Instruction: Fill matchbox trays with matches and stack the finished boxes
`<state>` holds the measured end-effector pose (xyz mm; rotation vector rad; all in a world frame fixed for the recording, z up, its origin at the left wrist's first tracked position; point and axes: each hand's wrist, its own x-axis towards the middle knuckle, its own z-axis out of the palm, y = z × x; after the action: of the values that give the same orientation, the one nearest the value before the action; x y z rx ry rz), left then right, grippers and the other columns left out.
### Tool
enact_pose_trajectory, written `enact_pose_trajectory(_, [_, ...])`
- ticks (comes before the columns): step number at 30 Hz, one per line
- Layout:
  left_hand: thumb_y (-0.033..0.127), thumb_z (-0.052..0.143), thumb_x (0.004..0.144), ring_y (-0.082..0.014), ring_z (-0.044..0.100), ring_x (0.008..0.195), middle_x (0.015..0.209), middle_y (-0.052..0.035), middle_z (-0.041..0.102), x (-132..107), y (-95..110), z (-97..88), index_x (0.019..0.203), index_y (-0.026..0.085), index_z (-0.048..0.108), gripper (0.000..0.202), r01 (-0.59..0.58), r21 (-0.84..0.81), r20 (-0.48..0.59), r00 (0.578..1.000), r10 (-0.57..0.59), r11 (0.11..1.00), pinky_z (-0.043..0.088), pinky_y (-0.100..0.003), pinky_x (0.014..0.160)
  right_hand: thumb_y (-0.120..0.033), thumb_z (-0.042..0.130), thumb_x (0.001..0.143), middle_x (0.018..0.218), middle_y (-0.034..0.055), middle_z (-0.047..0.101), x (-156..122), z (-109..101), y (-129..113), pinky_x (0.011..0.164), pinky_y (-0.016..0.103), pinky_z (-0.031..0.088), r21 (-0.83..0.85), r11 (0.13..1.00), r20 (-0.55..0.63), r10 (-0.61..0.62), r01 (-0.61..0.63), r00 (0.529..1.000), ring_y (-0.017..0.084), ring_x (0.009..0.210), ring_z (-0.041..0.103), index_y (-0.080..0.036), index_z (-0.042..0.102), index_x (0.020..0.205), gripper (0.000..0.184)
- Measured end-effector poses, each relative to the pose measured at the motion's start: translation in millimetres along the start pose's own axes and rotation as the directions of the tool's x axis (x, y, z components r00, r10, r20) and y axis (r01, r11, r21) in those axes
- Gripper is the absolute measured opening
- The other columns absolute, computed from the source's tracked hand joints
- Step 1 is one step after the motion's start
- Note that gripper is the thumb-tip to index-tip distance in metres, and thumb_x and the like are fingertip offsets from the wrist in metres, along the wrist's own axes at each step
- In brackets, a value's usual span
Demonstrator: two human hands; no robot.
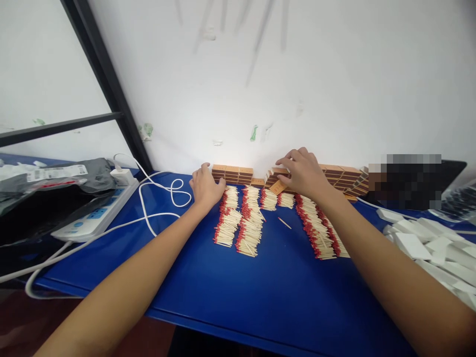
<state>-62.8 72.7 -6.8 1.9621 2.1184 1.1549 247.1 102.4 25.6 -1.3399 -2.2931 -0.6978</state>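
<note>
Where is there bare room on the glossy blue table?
The table is bare between the forearms, from the red-tipped wooden matches to the near edge. Crowded: brown cardboard matchboxes behind, white rectangular pieces right, white power strip left.

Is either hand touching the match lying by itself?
No, the lone match lies on the blue tabletop, apart from the left hand and the right hand, both up by the matchboxes.

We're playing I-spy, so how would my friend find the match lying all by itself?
Find the blue table by the white wall. On it, look between the left matchstick piles and the right matchstick piles. The red-tipped match lies there, apart from its bunched neighbours.
</note>
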Motion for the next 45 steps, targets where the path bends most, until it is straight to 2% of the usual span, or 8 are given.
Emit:
enact_pose_trajectory(3, [0.028, 0.068, 0.095, -0.0375, 0.056, 0.143, 0.146, -0.0163, 0.066, -1, 0, -0.9, 0.143, 0.023, 0.050, 0.052, -0.042, -0.028, -0.079, 0.996, 0.040, 0.999, 0.045, -0.055, 0.118, -0.028, 0.063, 0.096, 0.104, 0.0175, 0.070, 3, -12, 5, 0.086, 0.044, 0.043, 0.042, 0.999, 0.061, 0.001, -0.004, 0.998, 0.035, 0.106, 0.058, -0.018, 0.078, 0.115, 0.026])
enact_pose_trajectory(6, [0.027, 0.068, 0.095, -0.0365, 0.058, 0.140, 0.144, -0.0151, 0.068, -2, 1, -0.5, 0.142, 0.023, 0.051, 0.050, -0.079, -0.039, -0.106, 0.992, 0.075, 0.996, 0.046, -0.054, 0.117, -0.023, 0.068, 0.089, 0.090, 0.0088, 0.073, 6, -21, 6, 0.074, 0.036, 0.040, 0.132, 0.990, 0.320, -0.001, -0.044, 0.947, 0.026, 0.085, 0.062, -0.023, 0.079, 0.107, 0.021])
enact_pose_trajectory(11, [0.026, 0.068, 0.095, -0.0372, 0.060, 0.136, 0.141, -0.0137, 0.070, -4, 2, 0.0, 0.138, 0.023, 0.053, 0.046, -0.122, -0.027, -0.086, 0.989, 0.119, 0.992, 0.048, -0.054, 0.114, -0.009, 0.069, 0.077, 0.097, 0.0064, 0.078, 1, -16, -2, 0.068, 0.033, 0.038, 0.098, 0.992, 0.520, 0.021, -0.084, 0.854, 0.023, 0.082, 0.066, -0.026, 0.077, 0.118, 0.045])
enact_pose_trajectory(18, [0.025, 0.068, 0.095, -0.0372, 0.061, 0.134, 0.139, -0.0124, 0.071, -3, 2, -1.1, 0.134, 0.024, 0.056, 0.041, -0.123, -0.009, -0.063, 0.991, 0.122, 0.992, 0.049, -0.053, 0.113, -0.013, 0.071, 0.078, 0.102, 0.0092, 0.079, -6, -5, -3, 0.066, 0.033, 0.039, 0.042, 0.993, 0.496, 0.079, -0.114, 0.865, 0.025, 0.085, 0.069, -0.023, 0.073, 0.117, 0.041])
enact_pose_trajectory(32, [0.024, 0.068, 0.096, -0.0350, 0.060, 0.134, 0.139, -0.0120, 0.071, -4, 3, -3.6, 0.131, 0.023, 0.059, 0.036, -0.143, -0.002, -0.053, 0.988, 0.143, 0.990, 0.048, -0.049, 0.114, -0.033, 0.073, 0.088, 0.081, 0.0037, 0.069, 3, -27, 1, 0.064, 0.033, 0.040, 0.330, 0.918, 0.347, 0.099, -0.220, 0.933, 0.019, 0.070, 0.060, -0.024, 0.059, 0.083, 0.017])
enact_pose_trajectory(37, [0.022, 0.066, 0.097, -0.0338, 0.061, 0.132, 0.133, -0.0129, 0.073, -8, 10, -5.5, 0.127, 0.022, 0.063, 0.030, -0.259, 0.026, -0.068, 0.963, 0.260, 0.966, 0.048, -0.049, 0.114, -0.030, 0.065, 0.095, 0.105, 0.0106, 0.075, 3, -25, 2, 0.071, 0.035, 0.040, 0.195, 0.965, 0.043, 0.169, -0.174, 0.985, 0.023, 0.082, 0.065, -0.020, 0.069, 0.105, 0.015])
enact_pose_trajectory(42, [0.020, 0.066, 0.097, -0.0270, 0.074, 0.099, 0.097, -0.0044, 0.080, -59, 69, -50.2, 0.095, 0.025, 0.072, 0.008, -0.486, -0.240, 0.020, 0.863, 0.505, 0.840, 0.056, -0.046, 0.101, -0.027, 0.056, 0.102, 0.118, 0.0132, 0.074, 3, -25, -7, 0.065, 0.035, 0.031, -0.001, 0.990, 0.005, 0.144, -0.144, 0.990, 0.026, 0.093, 0.065, -0.019, 0.072, 0.116, 0.023])
enact_pose_trajectory(45, [0.026, 0.066, 0.102, -0.0218, 0.077, 0.089, 0.095, -0.0017, 0.082, -124, 96, -104.4, 0.093, 0.026, 0.076, 0.014, -0.348, -0.663, 0.127, 0.820, 0.558, 0.663, 0.063, -0.038, 0.089, -0.024, 0.052, 0.104, 0.119, 0.0150, 0.072, 3, -24, -14, 0.064, 0.035, 0.029, -0.083, 0.989, 0.062, 0.124, -0.118, 0.990, 0.029, 0.102, 0.065, -0.017, 0.074, 0.115, 0.025])
